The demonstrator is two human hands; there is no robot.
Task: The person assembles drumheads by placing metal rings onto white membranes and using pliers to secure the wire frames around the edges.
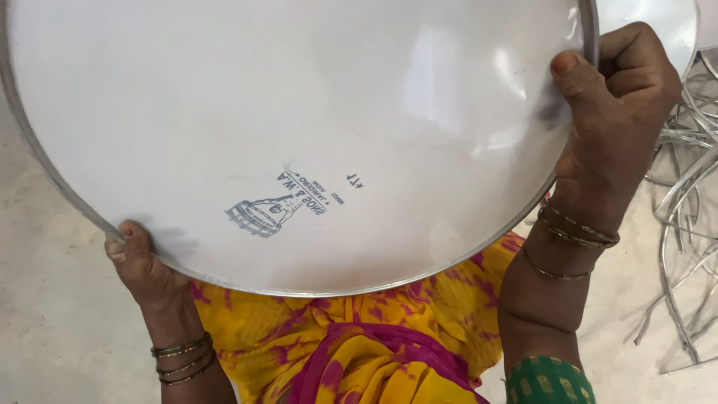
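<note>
The large white disc point(299, 127) with a metal rim is held at opposite edges: the left hand point(142, 262) is curled under the lower rim, the right hand point(613, 105) is clamped with thumb on top. Even grip should be kept so it is not tilted toward the metal strips point(688, 172) beyond the right fingers.

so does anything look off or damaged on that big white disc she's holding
Nothing looks damaged. The round white disc with its metal rim is smooth, gripped at the edge by the left hand and right hand. Its blue ink stamp appears upside down from this view. Loose metal strips lie tangled on the floor at right.
</note>
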